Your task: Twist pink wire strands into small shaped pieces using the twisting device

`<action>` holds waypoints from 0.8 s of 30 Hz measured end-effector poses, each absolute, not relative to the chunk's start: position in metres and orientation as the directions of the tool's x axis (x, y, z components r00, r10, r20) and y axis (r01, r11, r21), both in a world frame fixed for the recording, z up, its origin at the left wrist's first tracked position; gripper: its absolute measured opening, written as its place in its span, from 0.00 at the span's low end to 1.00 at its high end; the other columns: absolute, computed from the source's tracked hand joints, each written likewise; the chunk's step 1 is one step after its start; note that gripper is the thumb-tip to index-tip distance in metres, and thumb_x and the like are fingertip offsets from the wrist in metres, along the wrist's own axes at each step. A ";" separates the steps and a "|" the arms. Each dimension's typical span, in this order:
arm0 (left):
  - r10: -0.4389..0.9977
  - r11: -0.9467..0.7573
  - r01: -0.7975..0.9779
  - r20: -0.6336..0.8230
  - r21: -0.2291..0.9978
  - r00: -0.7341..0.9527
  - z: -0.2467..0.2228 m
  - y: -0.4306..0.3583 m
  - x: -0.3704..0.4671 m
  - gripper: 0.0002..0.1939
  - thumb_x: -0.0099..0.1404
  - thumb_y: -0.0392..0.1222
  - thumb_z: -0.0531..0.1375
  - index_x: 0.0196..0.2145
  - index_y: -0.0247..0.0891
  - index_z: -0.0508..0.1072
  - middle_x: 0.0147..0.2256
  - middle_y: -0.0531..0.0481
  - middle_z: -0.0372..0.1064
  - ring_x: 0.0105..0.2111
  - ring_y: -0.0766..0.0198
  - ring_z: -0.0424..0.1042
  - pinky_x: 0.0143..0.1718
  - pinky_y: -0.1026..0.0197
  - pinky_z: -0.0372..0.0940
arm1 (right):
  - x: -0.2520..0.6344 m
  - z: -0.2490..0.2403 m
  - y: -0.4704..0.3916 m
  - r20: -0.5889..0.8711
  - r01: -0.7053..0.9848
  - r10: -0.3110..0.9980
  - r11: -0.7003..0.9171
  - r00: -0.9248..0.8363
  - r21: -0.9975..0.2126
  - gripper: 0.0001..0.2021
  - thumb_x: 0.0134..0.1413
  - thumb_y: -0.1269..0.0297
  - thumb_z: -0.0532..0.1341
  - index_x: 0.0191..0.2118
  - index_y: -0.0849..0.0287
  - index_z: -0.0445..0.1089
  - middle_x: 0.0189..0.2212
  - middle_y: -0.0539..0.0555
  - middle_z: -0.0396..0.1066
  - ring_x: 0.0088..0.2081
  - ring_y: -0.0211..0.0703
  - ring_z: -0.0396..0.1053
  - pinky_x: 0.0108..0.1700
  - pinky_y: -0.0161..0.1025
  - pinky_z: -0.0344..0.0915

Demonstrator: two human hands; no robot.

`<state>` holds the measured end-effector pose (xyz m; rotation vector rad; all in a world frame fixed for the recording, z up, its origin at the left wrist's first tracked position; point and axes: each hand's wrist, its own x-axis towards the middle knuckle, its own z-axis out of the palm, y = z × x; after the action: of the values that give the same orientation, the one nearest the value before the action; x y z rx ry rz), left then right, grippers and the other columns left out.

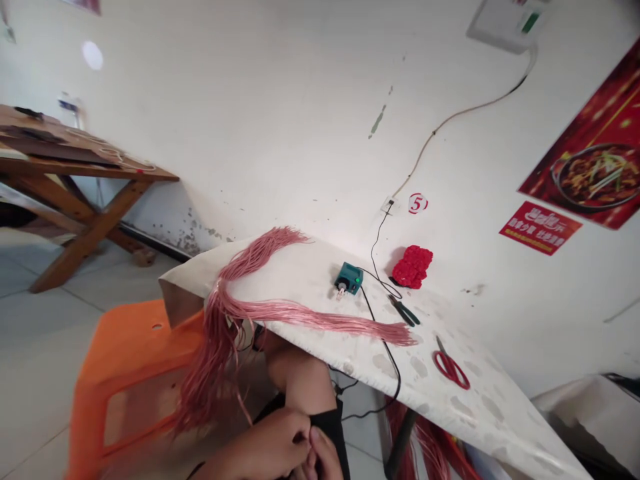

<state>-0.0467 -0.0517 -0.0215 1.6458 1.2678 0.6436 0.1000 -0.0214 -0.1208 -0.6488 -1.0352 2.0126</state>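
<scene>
My left hand (280,433) is curled closed over my lap at the bottom of the view. Against it rests my right hand (326,457), its fingers bent and partly cut off by the lower edge. Whatever may be between the fingers is hidden. Beyond my knees, long pink strands (320,317) lie across the white-covered table (480,413) in two bundles, and another part hangs off the left corner. A small teal motor-like device (349,278) sits among them on the tabletop, with a black cord. Neither hand touches these things.
Green-handled pliers (406,311), red-handled scissors (451,370) and a bunched red item (413,267) lie on the table. An orange stool (135,333) stands at left. More pink strands (433,447) show under the table. A wooden table (100,167) stands farther left.
</scene>
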 end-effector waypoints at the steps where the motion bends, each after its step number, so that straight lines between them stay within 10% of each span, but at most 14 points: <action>1: 0.936 -0.032 0.463 -0.136 0.886 0.325 -0.024 -0.050 -0.047 0.11 0.60 0.41 0.52 0.27 0.36 0.73 0.20 0.54 0.65 0.20 0.67 0.64 0.23 0.66 0.56 | 0.098 -0.124 -0.022 -0.097 -0.420 0.804 -0.403 -0.586 -0.813 0.29 0.46 0.37 0.66 0.16 0.56 0.57 0.08 0.41 0.48 0.11 0.29 0.47 0.15 0.31 0.49; 24: 0.886 -0.008 0.274 -0.120 0.962 0.447 -0.041 -0.033 -0.054 0.12 0.67 0.45 0.55 0.31 0.34 0.70 0.30 0.52 0.69 0.31 0.66 0.65 0.35 0.64 0.58 | 0.098 -0.116 -0.035 -0.049 -0.624 0.919 -0.304 -0.392 -0.720 0.24 0.60 0.50 0.63 0.20 0.58 0.57 0.10 0.39 0.48 0.10 0.26 0.45 0.13 0.28 0.46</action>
<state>-0.0540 -0.0327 -0.0410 1.5460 1.0545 0.6647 0.0979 -0.0354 -0.1156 -0.5673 -0.7606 1.8695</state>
